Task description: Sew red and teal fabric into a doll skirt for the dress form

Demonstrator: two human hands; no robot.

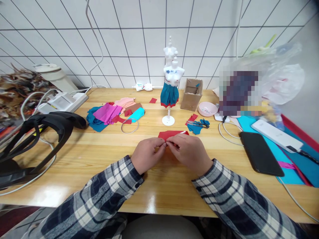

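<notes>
Midway between the front and back edges of the wooden surface point(92, 152): red cloth point(165, 134), its near edge pinched by closed fingertips of left hand point(149, 151) and right hand point(191, 150), set close together, seemingly for fine control. Toward the back edge: teal skirt point(169, 94), displayed on white mannequin point(174, 75), kept upright by round base point(168, 120). Rightward: scissors point(198, 124), laid within reach. Toward the left edge: fabric pieces point(108, 113), heaped aside.

From here the wooden tabletop point(84, 149) carries heaped cloth scraps point(108, 113), a skirted mannequin point(169, 94) on its stand point(168, 120), a cardboard box point(188, 102) and, just beside it, a pink bowl point(203, 113).
</notes>
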